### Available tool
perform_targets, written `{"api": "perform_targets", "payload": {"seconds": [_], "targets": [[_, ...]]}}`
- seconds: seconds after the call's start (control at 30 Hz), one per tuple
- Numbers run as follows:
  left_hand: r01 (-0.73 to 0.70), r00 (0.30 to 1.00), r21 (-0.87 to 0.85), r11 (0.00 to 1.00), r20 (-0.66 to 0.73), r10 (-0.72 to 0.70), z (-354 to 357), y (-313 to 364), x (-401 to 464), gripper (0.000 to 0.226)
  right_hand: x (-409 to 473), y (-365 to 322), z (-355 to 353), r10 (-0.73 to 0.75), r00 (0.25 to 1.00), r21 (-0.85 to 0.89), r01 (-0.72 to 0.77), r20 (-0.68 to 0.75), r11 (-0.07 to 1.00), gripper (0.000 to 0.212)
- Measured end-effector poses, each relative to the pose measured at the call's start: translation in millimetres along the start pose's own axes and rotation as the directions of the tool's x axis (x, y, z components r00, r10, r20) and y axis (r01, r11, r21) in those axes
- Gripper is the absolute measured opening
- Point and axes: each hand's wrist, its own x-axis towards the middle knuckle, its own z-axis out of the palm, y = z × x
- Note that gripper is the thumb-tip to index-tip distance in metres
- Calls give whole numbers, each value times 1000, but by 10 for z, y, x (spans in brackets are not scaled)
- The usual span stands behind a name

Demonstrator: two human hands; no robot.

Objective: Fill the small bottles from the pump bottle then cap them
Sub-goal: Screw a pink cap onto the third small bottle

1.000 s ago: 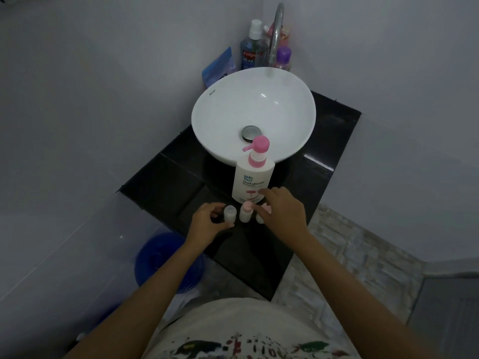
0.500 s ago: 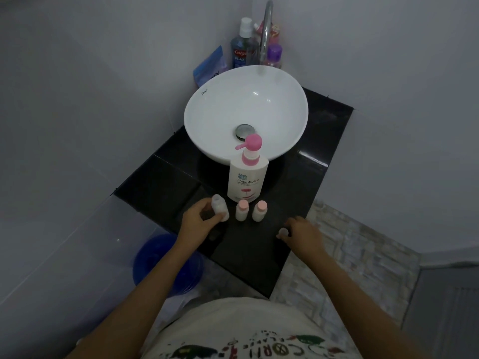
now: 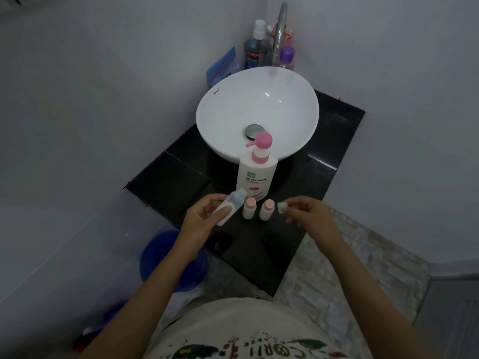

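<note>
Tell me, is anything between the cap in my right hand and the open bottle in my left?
Yes. The two capped small bottles stand on the counter between your hands. The right hand holds the cap above them, and the left hand holds the open bottle tilted, so passing over them looks clear.

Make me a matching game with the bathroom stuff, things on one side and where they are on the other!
Things:
1. uncapped small bottle
2. small cap
3. pump bottle
4. mouthwash bottle

Places:
A. behind the sink
B. in the left hand
C. standing on the black counter
D. in the right hand

Pairs: 1-B, 2-D, 3-C, 4-A
</note>
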Motion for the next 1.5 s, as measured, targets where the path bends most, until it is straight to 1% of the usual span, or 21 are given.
{"api": "perform_targets", "payload": {"seconds": [0.03, 0.1, 0.23, 0.3, 0.47, 0.6, 0.67, 0.73, 0.77, 0.83, 0.87, 0.97, 1.03, 1.1, 1.2, 1.23, 1.27, 1.33, 1.4, 1.47, 1.5], "targets": [[3, 1000, -18, 1000, 31, -3, 22, 29, -12, 23, -54, -122, -27, -57, 998, 72, 56, 21, 996, 19], [5, 996, -42, 999, 91, -2, 71, 86, -30, 28, -154, -321, -59, -162, 985, 148, 152, 61, 977, 19], [-13, 988, -62, 998, 151, 22, 152, 189, -59, 37, -269, -492, -42, -266, 957, 149, 248, 112, 957, 22], [-17, 989, -52, 998, 145, 25, 165, 215, -65, 39, -292, -496, -48, -283, 952, 132, 267, 119, 955, 24], [-13, 990, -13, 1000, 138, 14, 175, 214, -51, 29, -315, -454, -130, -324, 934, 67, 317, 154, 946, 27], [-19, 988, -42, 999, 155, 25, 221, 236, -66, 38, -323, -460, -139, -357, 920, 66, 351, 161, 934, 29], [-18, 988, -48, 999, 152, 25, 227, 260, -61, 39, -299, -457, -146, -353, 920, 52, 350, 169, 935, 24], [-17, 988, -41, 999, 151, 23, 227, 284, -51, 40, -283, -454, -131, -322, 931, 15, 324, 173, 946, 7], [-18, 988, -42, 999, 154, 24, 227, 295, -48, 40, -278, -461, -111, -304, 939, -7, 309, 163, 951, 9], [-20, 988, -51, 998, 155, 27, 232, 312, -42, 41, -265, -454, -77, -289, 947, -69, 301, 141, 951, 31], [-21, 988, -55, 998, 152, 29, 235, 317, -38, 40, -261, -450, -72, -295, 946, -92, 308, 136, 947, 34], [-19, 989, -63, 998, 146, 28, 232, 319, -30, 37, -245, -437, -107, -350, 921, -57, 364, 170, 930, 19], [-22, 989, -60, 998, 143, 31, 225, 310, -27, 38, -229, -415, -143, -388, 897, -67, 409, 211, 910, 21], [-26, 989, -59, 998, 143, 35, 228, 312, -25, 40, -237, -425, -102, -369, 910, -76, 388, 188, 918, 10], [-35, 988, -54, 998, 149, 43, 237, 331, -15, 36, -251, -461, -12, -296, 948, -101, 308, 116, 946, 50], [-40, 987, -54, 998, 151, 48, 233, 339, -15, 35, -255, -464, -8, -292, 949, -104, 305, 119, 947, 52], [-46, 987, -56, 997, 152, 54, 227, 347, -17, 35, -262, -470, -10, -308, 942, -82, 320, 132, 944, 46], [-52, 987, -64, 997, 149, 61, 212, 360, -25, 37, -258, -459, -65, -364, 913, -33, 376, 182, 926, 18], [-56, 987, -69, 996, 149, 65, 208, 364, -32, 38, -246, -437, -96, -395, 894, -38, 411, 210, 911, 16], [-60, 985, -70, 996, 155, 71, 214, 367, -38, 36, -254, -453, -53, -354, 920, -52, 367, 171, 929, 8], [-63, 985, -65, 996, 158, 73, 217, 367, -39, 36, -259, -466, -21, -329, 934, -74, 341, 137, 937, 20]]}}
